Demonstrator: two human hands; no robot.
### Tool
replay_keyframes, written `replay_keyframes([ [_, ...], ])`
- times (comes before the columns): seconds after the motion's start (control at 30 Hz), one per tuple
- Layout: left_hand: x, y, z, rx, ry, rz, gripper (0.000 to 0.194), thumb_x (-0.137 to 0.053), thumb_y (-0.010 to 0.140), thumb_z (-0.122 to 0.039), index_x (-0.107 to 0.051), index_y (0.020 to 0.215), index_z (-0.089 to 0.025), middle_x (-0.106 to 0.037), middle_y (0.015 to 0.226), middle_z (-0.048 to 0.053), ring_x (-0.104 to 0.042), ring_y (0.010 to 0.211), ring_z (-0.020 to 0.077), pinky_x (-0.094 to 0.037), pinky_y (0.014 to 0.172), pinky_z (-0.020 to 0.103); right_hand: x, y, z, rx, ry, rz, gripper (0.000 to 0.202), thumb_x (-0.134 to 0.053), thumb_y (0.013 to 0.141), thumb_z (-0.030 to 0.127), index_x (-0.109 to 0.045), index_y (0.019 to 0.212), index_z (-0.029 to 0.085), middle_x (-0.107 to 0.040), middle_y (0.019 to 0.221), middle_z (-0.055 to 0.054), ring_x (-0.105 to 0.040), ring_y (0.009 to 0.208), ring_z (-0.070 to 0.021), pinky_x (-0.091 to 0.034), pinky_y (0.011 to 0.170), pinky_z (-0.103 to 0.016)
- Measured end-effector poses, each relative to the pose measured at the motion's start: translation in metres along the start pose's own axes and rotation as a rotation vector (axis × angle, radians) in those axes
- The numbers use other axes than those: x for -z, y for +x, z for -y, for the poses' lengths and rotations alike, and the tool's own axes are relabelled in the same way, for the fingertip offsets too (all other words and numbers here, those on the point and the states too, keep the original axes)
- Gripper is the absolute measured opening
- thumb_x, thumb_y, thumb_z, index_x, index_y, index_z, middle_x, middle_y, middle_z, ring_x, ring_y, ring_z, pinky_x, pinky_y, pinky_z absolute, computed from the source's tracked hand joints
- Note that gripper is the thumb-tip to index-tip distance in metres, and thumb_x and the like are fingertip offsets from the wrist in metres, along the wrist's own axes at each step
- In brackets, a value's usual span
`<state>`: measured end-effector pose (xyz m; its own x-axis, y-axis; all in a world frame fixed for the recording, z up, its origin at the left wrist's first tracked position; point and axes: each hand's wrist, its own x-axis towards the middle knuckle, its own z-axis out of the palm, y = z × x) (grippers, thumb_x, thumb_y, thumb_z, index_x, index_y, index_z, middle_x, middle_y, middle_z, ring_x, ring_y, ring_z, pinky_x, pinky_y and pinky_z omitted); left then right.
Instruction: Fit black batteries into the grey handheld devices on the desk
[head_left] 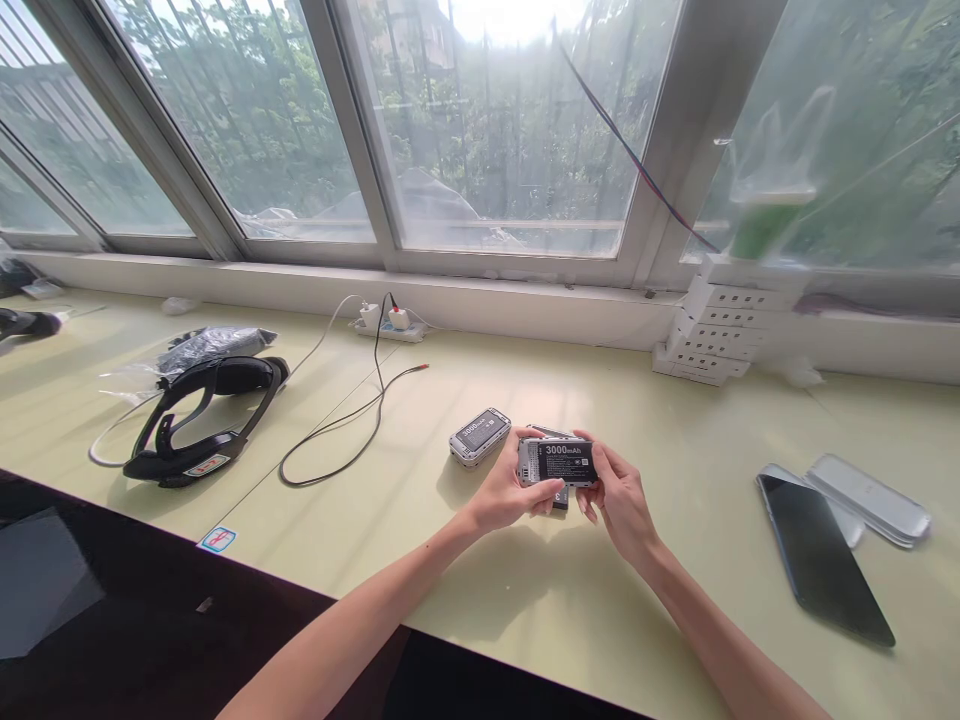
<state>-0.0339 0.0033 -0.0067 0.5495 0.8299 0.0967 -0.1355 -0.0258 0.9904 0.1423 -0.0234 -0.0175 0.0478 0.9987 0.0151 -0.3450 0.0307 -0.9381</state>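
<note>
My left hand (502,490) is closed on the left end of a small silver-edged electronic device (528,465), its thumb across the lower front. Seated in or lying over that device is a black battery (566,463) printed 3000mAh. The right end of this battery is between the fingers of my right hand (622,495). Left of my hands, a similar device (480,437) rests on the table with its 3000mAh battery facing up. Behind and below the held device, parts of another device and a black battery (561,499) show; my hands hide the rest.
On the table (337,540) to the left lie a black headset (206,430), a plastic-wrapped item (217,345) and a black cable (379,400). A power strip (390,328) sits by the window. At right are stacked white boxes (716,325), a phone (825,560) and pale slim cases (870,500).
</note>
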Motion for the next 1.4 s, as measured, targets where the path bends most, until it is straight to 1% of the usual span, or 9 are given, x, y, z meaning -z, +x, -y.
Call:
replay_keyframes([
  [0.3,-0.0005,0.0001,0.0012,-0.016,0.0,0.018,0.053,-0.07,0.085,-0.032,-0.029,0.119,-0.023,-0.055,0.058,-0.008,-0.051,0.045,0.0088,-0.043,0.046,0.021,-0.0009,-0.0018,0.0022,0.013,-0.017,-0.021,0.046,-0.062,0.09,0.051,-0.066,0.119,0.015,-0.065,0.073,-0.002,-0.047,0.035,-0.0071,-0.038,0.03,-0.021],
  [0.6,-0.0013,0.0001,0.0001,-0.009,-0.01,0.005,0.053,-0.071,0.085,-0.031,-0.03,0.118,-0.023,-0.055,0.064,-0.008,-0.052,0.047,0.0075,-0.043,0.046,0.02,-0.0028,-0.0028,0.0021,0.014,-0.018,-0.036,0.048,-0.063,0.088,0.052,-0.066,0.118,0.015,-0.064,0.069,-0.002,-0.047,0.035,-0.0075,-0.037,0.03,-0.021],
  [0.9,-0.0043,-0.0012,-0.0035,-0.004,-0.017,-0.01,0.054,-0.072,0.083,-0.033,-0.03,0.117,-0.023,-0.055,0.065,-0.007,-0.05,0.047,0.0064,-0.041,0.046,0.019,-0.0036,-0.0025,0.002,0.007,-0.039,-0.057,0.05,-0.067,0.084,0.053,-0.067,0.119,0.017,-0.066,0.073,-0.002,-0.045,0.035,-0.0074,-0.037,0.03,-0.023],
  [1.1,-0.0038,-0.0013,-0.0023,-0.004,-0.01,-0.004,0.054,-0.071,0.084,-0.033,-0.03,0.118,-0.022,-0.055,0.063,-0.007,-0.05,0.047,0.0071,-0.041,0.046,0.019,-0.0027,-0.0024,0.0009,0.018,-0.051,-0.055,0.049,-0.067,0.084,0.053,-0.068,0.118,0.018,-0.067,0.08,-0.003,-0.044,0.035,-0.0054,-0.036,0.03,-0.022],
  [1.4,-0.0036,-0.002,-0.0013,-0.007,-0.006,-0.001,0.053,-0.07,0.085,-0.032,-0.03,0.118,-0.023,-0.057,0.066,-0.006,-0.051,0.048,0.007,-0.042,0.047,0.02,-0.0016,-0.0021,-0.0011,0.037,-0.074,-0.052,0.051,-0.068,0.083,0.055,-0.068,0.118,0.019,-0.068,0.082,-0.003,-0.044,0.034,-0.0049,-0.035,0.03,-0.022],
])
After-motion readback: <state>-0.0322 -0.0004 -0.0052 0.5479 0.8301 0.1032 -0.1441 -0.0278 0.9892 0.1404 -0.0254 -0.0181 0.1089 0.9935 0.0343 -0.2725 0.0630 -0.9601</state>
